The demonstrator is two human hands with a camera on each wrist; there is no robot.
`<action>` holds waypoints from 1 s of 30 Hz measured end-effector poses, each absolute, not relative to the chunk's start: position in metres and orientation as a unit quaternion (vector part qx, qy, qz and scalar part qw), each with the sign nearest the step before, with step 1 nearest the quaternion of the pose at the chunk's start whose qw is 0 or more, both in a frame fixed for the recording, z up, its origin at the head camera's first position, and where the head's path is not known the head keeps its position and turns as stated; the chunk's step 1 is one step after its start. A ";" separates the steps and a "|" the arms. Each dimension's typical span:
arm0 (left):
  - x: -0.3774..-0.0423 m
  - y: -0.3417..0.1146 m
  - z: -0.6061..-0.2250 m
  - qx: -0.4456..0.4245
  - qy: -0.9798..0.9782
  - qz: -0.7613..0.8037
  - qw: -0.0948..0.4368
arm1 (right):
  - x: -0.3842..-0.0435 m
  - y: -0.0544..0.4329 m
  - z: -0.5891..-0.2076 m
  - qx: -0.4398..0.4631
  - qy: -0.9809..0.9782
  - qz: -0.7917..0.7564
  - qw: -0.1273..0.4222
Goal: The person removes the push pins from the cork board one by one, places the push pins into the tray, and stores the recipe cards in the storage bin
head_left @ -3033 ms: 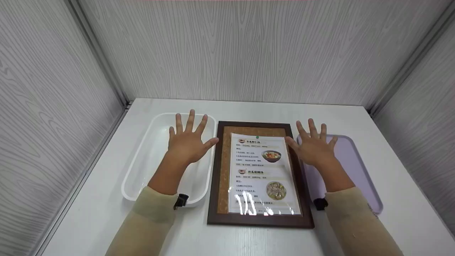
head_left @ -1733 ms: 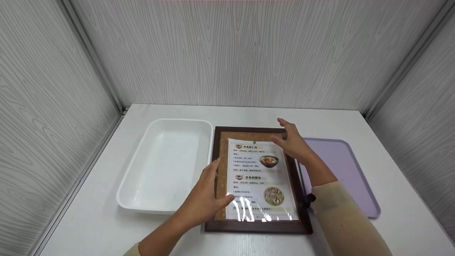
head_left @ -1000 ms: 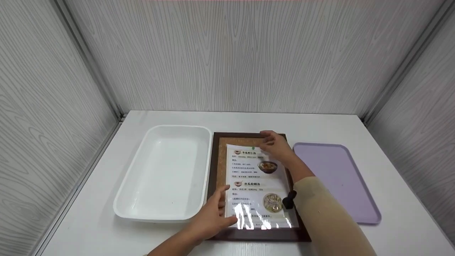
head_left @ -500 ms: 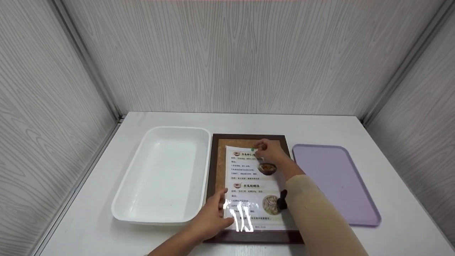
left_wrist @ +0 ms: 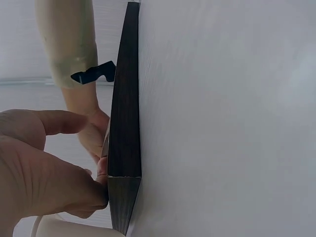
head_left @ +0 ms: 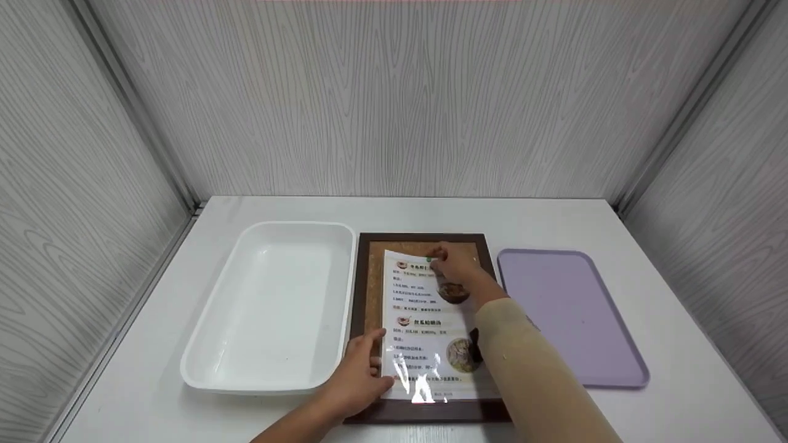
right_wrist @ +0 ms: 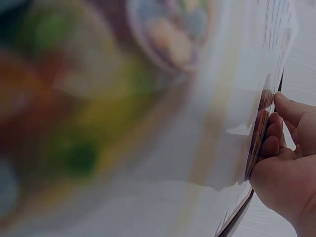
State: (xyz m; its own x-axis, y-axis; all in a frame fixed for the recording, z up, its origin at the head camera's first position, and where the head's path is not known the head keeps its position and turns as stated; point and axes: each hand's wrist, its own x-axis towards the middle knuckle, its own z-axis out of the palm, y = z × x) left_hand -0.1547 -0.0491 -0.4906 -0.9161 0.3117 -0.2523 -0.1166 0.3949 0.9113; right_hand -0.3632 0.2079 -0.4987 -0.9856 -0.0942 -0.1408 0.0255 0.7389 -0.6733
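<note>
A cork board (head_left: 374, 267) with a dark brown wooden frame (head_left: 422, 237) lies on the table. On it is a glossy recipe sheet (head_left: 406, 307) with a green pushpin (head_left: 429, 259) at its top. My right hand (head_left: 460, 264) pinches the pushpin, which the fingertips partly cover. In the right wrist view, the curled fingers of my right hand (right_wrist: 286, 163) are at the sheet's surface; the pushpin is hidden there. My left hand (head_left: 357, 375) rests on the board's lower left. In the left wrist view, the fingers of my left hand (left_wrist: 44, 173) touch the frame; the thumb is clear of it.
A white deep tray (head_left: 271, 307) stands on the white table (head_left: 529, 215), left of the board. A flat purple tray (head_left: 572, 307) lies on the right. Pale wood-grain panels (head_left: 394, 98) enclose the back and sides.
Both hands came from spread above the trays to the board. The right moved left along the top edge to the pushpin; the left settled at the lower left. The view shifts slightly.
</note>
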 end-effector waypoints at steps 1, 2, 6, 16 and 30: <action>-0.155 -0.050 -0.491 0.060 0.814 0.543 0.196 | -0.363 0.206 -0.499 -0.021 0.927 -0.364 0.085; -0.154 -0.050 -0.491 0.064 0.818 0.538 0.195 | -0.363 0.204 -0.499 -0.023 0.925 -0.369 0.086; -0.152 -0.053 -0.492 0.089 0.839 0.507 0.174 | -0.363 0.196 -0.497 -0.024 0.919 -0.383 0.087; -0.148 -0.057 -0.493 0.111 0.834 0.514 0.166 | -0.360 0.185 -0.495 -0.004 0.932 -0.349 0.097; -0.154 -0.059 -0.490 0.075 0.803 0.549 0.220 | -0.362 0.184 -0.495 0.002 0.920 -0.379 0.101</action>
State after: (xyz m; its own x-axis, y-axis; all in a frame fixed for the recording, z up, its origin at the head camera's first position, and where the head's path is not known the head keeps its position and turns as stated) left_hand -0.1541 -0.0587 -0.4903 -0.8921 0.3619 -0.2705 -0.1207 0.3861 0.9145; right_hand -0.3619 0.1843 -0.4950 -0.9794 -0.0739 -0.1878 0.0797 0.7132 -0.6965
